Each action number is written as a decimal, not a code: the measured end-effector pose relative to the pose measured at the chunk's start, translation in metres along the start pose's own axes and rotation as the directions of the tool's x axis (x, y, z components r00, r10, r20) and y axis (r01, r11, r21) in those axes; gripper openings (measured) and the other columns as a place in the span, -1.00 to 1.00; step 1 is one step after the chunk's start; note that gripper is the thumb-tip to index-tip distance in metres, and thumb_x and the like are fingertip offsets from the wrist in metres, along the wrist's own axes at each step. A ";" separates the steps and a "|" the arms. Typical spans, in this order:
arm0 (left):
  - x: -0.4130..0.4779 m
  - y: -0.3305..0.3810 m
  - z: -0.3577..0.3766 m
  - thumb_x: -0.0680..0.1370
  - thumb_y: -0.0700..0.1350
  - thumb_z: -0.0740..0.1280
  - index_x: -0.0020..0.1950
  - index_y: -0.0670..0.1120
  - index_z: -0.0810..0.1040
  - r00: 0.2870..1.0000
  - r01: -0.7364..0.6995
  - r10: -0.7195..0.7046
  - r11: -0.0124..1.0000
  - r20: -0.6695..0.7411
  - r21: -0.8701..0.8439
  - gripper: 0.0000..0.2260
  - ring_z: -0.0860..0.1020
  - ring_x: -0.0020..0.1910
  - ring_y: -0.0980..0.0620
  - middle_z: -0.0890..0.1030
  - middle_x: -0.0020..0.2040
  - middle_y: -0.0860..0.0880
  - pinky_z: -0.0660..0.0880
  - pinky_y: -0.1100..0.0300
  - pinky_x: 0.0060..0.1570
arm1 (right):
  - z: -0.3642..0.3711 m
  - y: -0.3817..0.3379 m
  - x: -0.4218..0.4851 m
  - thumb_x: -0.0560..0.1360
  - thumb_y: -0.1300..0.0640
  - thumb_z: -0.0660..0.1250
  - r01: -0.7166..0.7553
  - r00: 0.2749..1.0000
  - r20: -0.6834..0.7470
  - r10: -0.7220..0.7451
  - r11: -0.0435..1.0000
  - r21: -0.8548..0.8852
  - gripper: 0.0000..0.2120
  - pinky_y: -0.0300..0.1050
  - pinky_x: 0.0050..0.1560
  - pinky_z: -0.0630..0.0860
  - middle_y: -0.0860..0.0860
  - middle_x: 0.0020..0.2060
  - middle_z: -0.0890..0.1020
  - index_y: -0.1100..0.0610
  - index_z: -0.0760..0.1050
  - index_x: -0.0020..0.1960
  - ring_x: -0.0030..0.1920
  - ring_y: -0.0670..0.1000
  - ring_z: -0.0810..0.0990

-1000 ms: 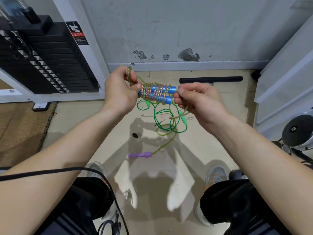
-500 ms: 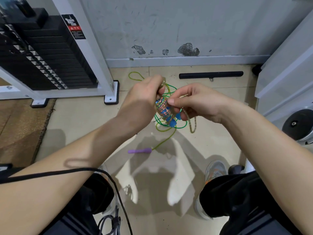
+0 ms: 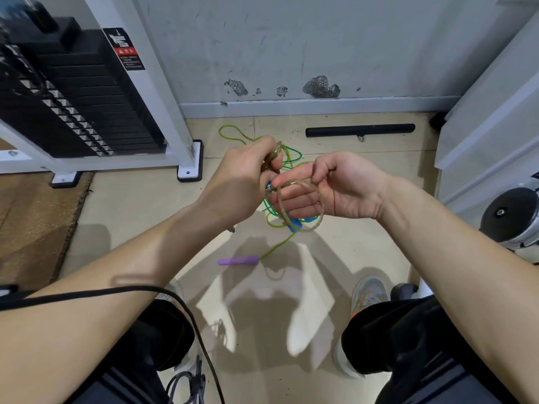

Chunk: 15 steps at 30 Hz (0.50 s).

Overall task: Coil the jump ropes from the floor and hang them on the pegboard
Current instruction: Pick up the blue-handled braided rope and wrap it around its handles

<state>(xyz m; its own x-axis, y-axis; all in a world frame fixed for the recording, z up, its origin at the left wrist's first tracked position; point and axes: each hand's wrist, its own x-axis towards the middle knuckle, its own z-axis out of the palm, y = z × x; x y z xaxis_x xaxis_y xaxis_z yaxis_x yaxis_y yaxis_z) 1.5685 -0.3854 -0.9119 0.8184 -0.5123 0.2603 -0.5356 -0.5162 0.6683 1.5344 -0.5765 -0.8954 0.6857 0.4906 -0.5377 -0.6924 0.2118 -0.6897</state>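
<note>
1. Change at the hands: the translucent speckled jump rope with blue handles point(image 3: 322, 208), level between them a second ago, now points down. The left hand point(image 3: 248, 182) grips its bundle and the right hand point(image 3: 332, 188) pinches a loose loop.
2. I judge the tie-off unfinished.
3. Below, a tangled green jump rope with purple handle point(image 3: 237, 260) waits on the tiled floor point(image 3: 131, 214).
4. Farther off, a black bar point(image 3: 360, 130) lies by the wall; no pegboard is in view.
</note>
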 end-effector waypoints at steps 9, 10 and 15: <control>-0.001 0.002 -0.005 0.44 -0.35 0.41 -0.17 0.08 0.42 0.988 0.152 -0.151 0.980 0.012 -0.132 -0.67 0.43 -0.31 0.03 0.53 -0.23 0.13 0.41 0.30 -0.26 | 0.010 0.008 -0.001 0.40 0.24 0.46 0.212 0.974 -0.021 -0.226 0.939 -0.270 -0.77 -0.21 -0.19 0.64 0.08 -0.12 0.73 0.20 0.61 0.06 -0.16 -0.01 0.72; -0.002 0.001 -0.003 0.44 -0.34 0.42 -0.19 0.09 0.42 0.983 0.182 -0.182 0.972 0.016 -0.147 -0.67 0.39 -0.34 0.07 0.52 -0.27 0.16 0.42 0.27 -0.26 | 0.014 0.008 -0.001 0.38 0.23 0.50 0.236 0.961 -0.056 -0.272 0.906 -0.351 -0.81 -0.24 -0.28 0.62 0.07 -0.21 0.72 0.19 0.61 -0.01 -0.26 -0.03 0.69; -0.005 -0.002 0.006 0.44 -0.28 0.42 -0.20 0.08 0.46 0.962 0.267 -0.270 0.926 0.028 -0.268 -0.73 0.33 -0.37 0.10 0.50 -0.35 0.18 0.60 -0.09 -0.18 | 0.030 0.012 0.000 0.59 0.14 0.36 0.330 0.804 -0.210 -0.557 0.711 -0.620 -0.76 -0.32 -0.46 0.37 -0.06 -0.50 0.51 0.26 0.56 -0.19 -0.50 -0.14 0.42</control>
<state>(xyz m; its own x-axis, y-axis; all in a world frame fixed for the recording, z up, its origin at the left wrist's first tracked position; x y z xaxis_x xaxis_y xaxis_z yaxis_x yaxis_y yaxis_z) 1.5645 -0.3861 -0.9180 0.9265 -0.3729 0.0506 -0.2212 -0.4310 0.8748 1.5196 -0.5481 -0.8890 0.9837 0.0990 -0.1502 -0.1267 -0.2115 -0.9691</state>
